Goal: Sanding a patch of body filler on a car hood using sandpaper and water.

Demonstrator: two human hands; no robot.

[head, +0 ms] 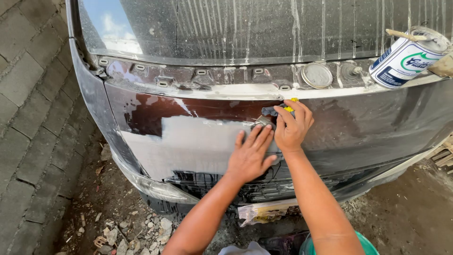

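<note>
Head view: left hand [250, 156] spread flat, fingers open, palm pressed against the maroon car panel [368, 127] right at the edge of the pale grey filler patch [193, 141], seemingly feeling or steadying the surface. Right hand [292, 125] just beside it, touching its fingertips, curled closed around a small wad of grey and yellow sanding material [282, 109] held against the panel at the patch's upper right corner, pressed flat probably to rub the filler level with the paint. Wet streaks down the windscreen [245, 28] and dark drips below the patch, so likely wet work. Up on the ledge under the glass, at far right, a white and blue tin [406, 59] tipped on its side, lid end open with a wooden stick [406, 35] resting in it; contents not visible. Near it, a round grey lid [316, 75] lying flat. At the bottom edge, rim of a green bucket [368, 243]; inside hidden by the forearm.
</note>
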